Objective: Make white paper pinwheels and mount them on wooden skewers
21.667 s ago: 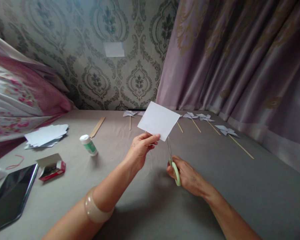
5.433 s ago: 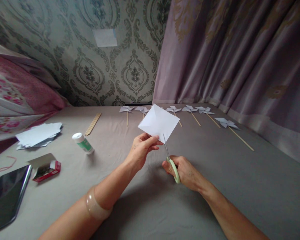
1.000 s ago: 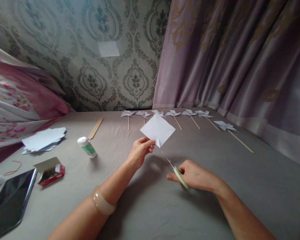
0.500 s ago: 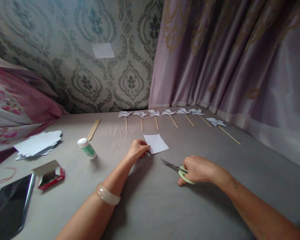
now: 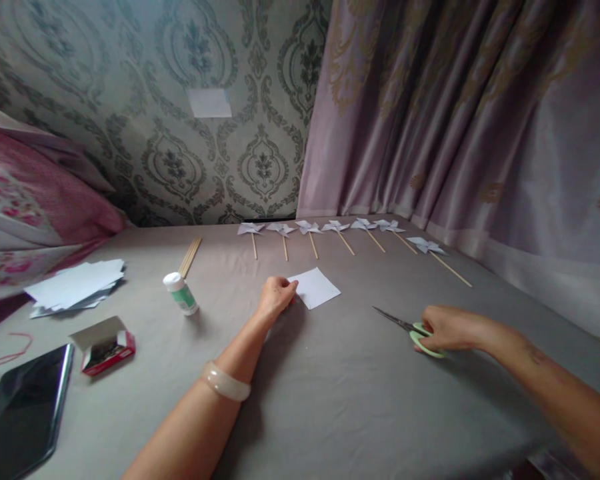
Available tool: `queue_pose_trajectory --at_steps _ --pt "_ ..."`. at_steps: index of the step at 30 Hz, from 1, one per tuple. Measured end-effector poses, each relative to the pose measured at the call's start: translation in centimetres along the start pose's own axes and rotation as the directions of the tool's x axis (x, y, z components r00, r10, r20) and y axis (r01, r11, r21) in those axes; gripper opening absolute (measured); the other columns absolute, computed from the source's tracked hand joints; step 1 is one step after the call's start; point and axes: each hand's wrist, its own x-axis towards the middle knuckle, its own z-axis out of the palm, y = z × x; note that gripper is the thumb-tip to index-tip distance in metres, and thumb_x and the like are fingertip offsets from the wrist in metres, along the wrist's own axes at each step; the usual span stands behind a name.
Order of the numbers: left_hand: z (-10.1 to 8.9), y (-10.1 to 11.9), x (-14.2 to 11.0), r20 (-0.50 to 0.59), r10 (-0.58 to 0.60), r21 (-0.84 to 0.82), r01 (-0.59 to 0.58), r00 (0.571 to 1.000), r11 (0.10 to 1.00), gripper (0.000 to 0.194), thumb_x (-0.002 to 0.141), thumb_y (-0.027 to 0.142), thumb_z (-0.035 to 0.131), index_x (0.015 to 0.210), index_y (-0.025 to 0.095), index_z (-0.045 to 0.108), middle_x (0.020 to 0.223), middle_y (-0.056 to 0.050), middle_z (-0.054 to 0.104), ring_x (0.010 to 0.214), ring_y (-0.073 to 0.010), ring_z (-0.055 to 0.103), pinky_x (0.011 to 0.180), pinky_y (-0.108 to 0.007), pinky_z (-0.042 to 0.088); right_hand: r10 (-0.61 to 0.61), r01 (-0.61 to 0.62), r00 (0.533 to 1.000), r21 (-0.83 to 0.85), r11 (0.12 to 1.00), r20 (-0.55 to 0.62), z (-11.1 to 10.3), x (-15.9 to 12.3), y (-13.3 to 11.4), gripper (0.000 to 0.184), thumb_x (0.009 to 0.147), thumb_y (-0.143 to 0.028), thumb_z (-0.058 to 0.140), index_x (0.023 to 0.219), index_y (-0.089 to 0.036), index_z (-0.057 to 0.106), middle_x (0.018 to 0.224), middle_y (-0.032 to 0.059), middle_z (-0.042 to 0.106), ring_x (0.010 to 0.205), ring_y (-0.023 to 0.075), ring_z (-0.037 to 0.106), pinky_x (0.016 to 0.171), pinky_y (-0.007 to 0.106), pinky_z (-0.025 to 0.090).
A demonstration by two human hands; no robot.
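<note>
Between the thumb and fingers of my left hand [image 5: 279,295] is the left corner of a white square of paper [image 5: 320,288], just above the cloth. Well to the right, my right hand [image 5: 447,327] has its fingers round the light green handles of a pair of scissors [image 5: 397,320]. The scissors lie low over the cloth, their closed blades pointing left toward the paper but apart from it. Paper pinwheels [image 5: 337,228] on wooden sticks are lined up along the far side.
Left of my left hand stands a white and green glue bottle [image 5: 183,295], with wooden sticks [image 5: 190,257] behind it. Farther left are a stack of paper [image 5: 75,285], an open red box [image 5: 109,352], a red string [image 5: 21,350] and a dark tablet [image 5: 27,407].
My right hand has moved right with the scissors, away from the paper. My left hand stays at the paper's corner, and the view has shifted slightly.
</note>
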Motion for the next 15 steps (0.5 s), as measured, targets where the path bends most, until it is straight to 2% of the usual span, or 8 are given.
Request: queue_pose_trajectory --at_steps 3,5,6,8,10,12,15 --pt "0.2 0.3 -0.3 -0.031 0.130 0.050 -0.129 0.991 0.990 0.015 0.080 0.024 0.059 0.068 0.017 0.066 0.065 -0.006 0.066 0.063 -0.0168 0.057 0.060 -0.025 0.039 0.092 -0.096 0.986 0.022 0.995 0.141 0.1 -0.3 1.4 0.033 0.066 -0.026 0.061 0.039 -0.021 0.044 0.038 -0.0004 0.042 0.036 0.0126 0.041 0.045 0.029 0.027" --pt "0.6 0.6 -0.9 0.019 0.233 0.066 -0.234 0.972 0.970 0.006 0.076 0.023 0.065 0.078 0.019 0.070 0.081 -0.006 0.070 0.079 -0.0194 0.060 0.072 -0.027 0.042 0.119 -0.120 0.983 -0.002 0.993 0.137 -0.3 -0.3 1.5 0.029 0.067 -0.025 0.062 0.041 -0.020 0.049 0.039 0.0018 0.048 0.037 0.0146 0.046 0.045 0.029 0.029" --pt "0.9 0.7 -1.2 0.065 0.300 0.097 -0.305 0.952 0.947 0.009 0.074 0.023 0.068 0.082 0.020 0.070 0.088 -0.007 0.070 0.087 -0.0212 0.060 0.079 -0.029 0.043 0.112 -0.111 0.990 -0.019 0.994 0.080 -0.7 -0.2 1.3 0.025 0.068 -0.026 0.063 0.045 -0.019 0.054 0.043 0.0038 0.053 0.040 0.0162 0.050 0.046 0.029 0.030" --pt "1.5 0.8 -1.8 0.190 0.427 0.217 -0.462 0.884 0.860 0.017 0.075 0.024 0.070 0.091 0.019 0.070 0.101 -0.010 0.069 0.101 -0.0254 0.057 0.090 -0.034 0.041 0.062 -0.066 0.996 -0.049 0.997 -0.070 -1.5 0.1 0.4 0.021 0.073 -0.034 0.063 0.059 -0.018 0.064 0.058 0.0085 0.065 0.052 0.0204 0.060 0.049 0.029 0.032" --pt "2.0 0.9 -2.2 0.311 0.488 0.330 -0.574 0.816 0.749 0.018 0.080 0.024 0.065 0.096 0.016 0.068 0.109 -0.014 0.066 0.108 -0.0285 0.053 0.095 -0.039 0.040 -0.015 0.003 0.982 -0.063 0.998 -0.186 -2.4 0.7 -1.1 0.025 0.076 -0.042 0.062 0.072 -0.019 0.070 0.075 0.0104 0.072 0.068 0.0234 0.066 0.053 0.029 0.034" --pt "2.2 0.8 -2.4 0.360 0.483 0.369 -0.597 0.798 0.712 0.015 0.084 0.024 0.060 0.093 0.015 0.068 0.108 -0.015 0.065 0.107 -0.0289 0.053 0.095 -0.042 0.041 -0.091 0.079 0.966 -0.061 0.995 -0.243 -3.1 1.4 -3.3 0.027 0.078 -0.045 0.061 0.077 -0.021 0.072 0.082 0.0095 0.074 0.075 0.0243 0.067 0.056 0.029 0.036" --pt "2.4 0.8 -2.4 0.352 0.470 0.332 -0.577 0.810 0.746 0.009 0.083 0.023 0.061 0.082 0.016 0.067 0.099 -0.013 0.066 0.104 -0.0278 0.055 0.096 -0.041 0.042 -0.246 0.256 0.917 -0.009 0.967 -0.314 -4.0 2.7 -7.8 0.028 0.081 -0.044 0.058 0.080 -0.021 0.073 0.081 0.0072 0.074 0.076 0.0226 0.067 0.059 0.028 0.039"
